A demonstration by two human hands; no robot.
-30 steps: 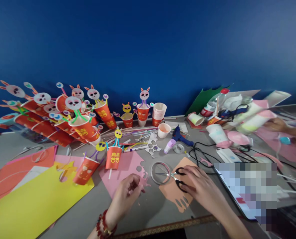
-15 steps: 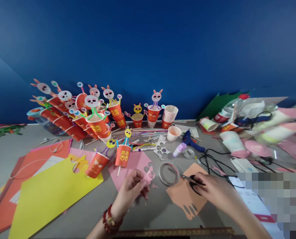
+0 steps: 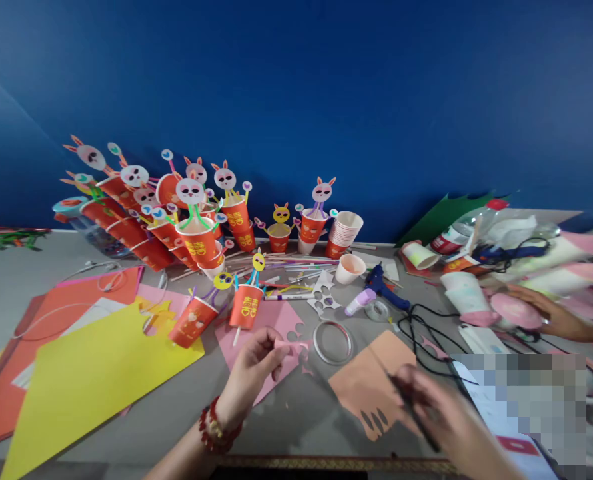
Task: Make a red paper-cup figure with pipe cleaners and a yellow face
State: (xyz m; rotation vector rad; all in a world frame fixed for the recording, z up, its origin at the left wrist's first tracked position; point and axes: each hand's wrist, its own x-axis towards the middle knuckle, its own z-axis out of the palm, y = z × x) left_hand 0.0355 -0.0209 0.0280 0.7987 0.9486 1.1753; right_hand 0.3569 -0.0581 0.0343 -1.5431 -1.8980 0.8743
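1 ring (image 3: 317, 345) between left hand (image 3: 255, 365) (pinching pink scrap (image 3: 297, 347)) and right hand (image 3: 434, 395) gripping scissors (image 3: 401, 389); orange sheet (image 3: 360, 375) below, glue gun (image 3: 384, 288) beyond.

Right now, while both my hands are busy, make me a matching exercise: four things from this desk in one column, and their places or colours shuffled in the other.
Things:
1. Scissors
2. Pink paper scrap
3. Yellow sheet
4. Glue stick

Places or colours:
A. Light purple
B. Lying partly over orange-red sheets
C. In the right hand
D. Between the fingers of the left hand

Right pairs: 1-C, 2-D, 3-B, 4-A.
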